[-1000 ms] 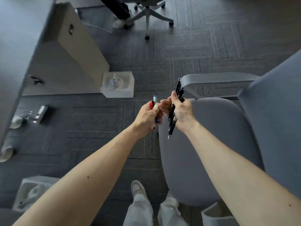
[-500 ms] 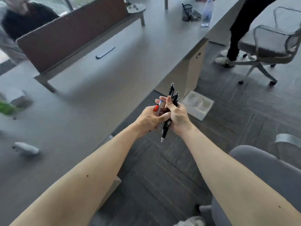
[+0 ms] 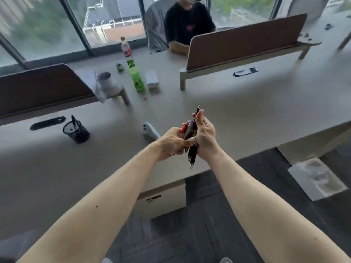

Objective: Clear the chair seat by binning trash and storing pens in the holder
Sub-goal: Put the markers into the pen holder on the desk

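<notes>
Both my hands meet over the near edge of the grey desk (image 3: pixel 247 114) around a bundle of pens (image 3: pixel 192 154). My right hand (image 3: pixel 206 137) grips the black pens upright, tips pointing down. My left hand (image 3: pixel 171 143) is closed on the red-capped and blue-capped pens pressed against that bundle. The black mesh pen holder (image 3: pixel 77 130) stands on the desk to the far left, with one pen in it. The chair seat is out of view.
A white controller-like object (image 3: pixel 151 130) lies on the desk just left of my hands. Green bottles (image 3: pixel 135 78), a cup and a white box stand further back between brown desk dividers (image 3: pixel 245 40). A person sits across. A white bin (image 3: pixel 315 177) sits on the floor right.
My view has swung up from the chair and floor to the desk. My hands still hold the pens together, now over the desk edge, with the pen holder in sight at left.
</notes>
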The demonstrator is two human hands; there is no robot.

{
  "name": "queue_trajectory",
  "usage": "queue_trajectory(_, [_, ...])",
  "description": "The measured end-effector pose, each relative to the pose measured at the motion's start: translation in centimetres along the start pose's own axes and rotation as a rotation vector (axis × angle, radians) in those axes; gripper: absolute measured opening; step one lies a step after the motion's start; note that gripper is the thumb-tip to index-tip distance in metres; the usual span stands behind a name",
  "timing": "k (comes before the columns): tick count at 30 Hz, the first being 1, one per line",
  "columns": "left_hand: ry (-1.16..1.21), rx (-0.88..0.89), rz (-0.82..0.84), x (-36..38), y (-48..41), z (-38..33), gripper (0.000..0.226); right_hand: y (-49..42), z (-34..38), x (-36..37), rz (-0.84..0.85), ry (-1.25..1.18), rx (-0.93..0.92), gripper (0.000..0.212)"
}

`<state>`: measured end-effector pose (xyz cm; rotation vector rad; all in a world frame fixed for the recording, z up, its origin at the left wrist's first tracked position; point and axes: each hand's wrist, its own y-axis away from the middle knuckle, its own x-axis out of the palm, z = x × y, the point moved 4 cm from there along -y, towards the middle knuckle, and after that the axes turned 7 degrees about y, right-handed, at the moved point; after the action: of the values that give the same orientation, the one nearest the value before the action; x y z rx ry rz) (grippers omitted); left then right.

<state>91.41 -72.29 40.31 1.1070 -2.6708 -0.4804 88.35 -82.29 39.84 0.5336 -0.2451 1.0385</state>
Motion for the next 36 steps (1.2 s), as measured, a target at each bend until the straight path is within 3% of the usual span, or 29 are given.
queue_trajectory(9, [0.115,0.043,-0.165,-13.0,0.1,-0.7,0.031,-7.8,-5.2,12.4,0.059,0.097,0.117,0.046])
queue_trajectory(16, [0.129,0.058,-0.457,-23.5,-0.6,-1.3,0.024,-14.2,-8.8,22.8,0.236,0.209,0.238,0.049])
queue_trajectory(21, [0.113,0.042,-0.662,-30.9,2.2,-1.2,0.019,-15.0,-11.5,30.3,0.445,0.271,0.290,0.031])
queue_trajectory(27, [0.144,0.049,-0.809,-41.5,5.7,0.7,0.009,-16.7,-16.0,38.6,0.807,0.689,0.047,0.024])
queue_trajectory(30, [0.126,0.057,-0.840,-46.6,6.2,1.9,0.024,-17.7,-18.0,42.2,0.787,0.773,0.004,0.020])
queue_trajectory(36, [0.158,0.012,-0.900,-56.4,6.2,3.5,0.013,-20.8,-21.5,48.4,0.622,0.895,-0.080,0.019])
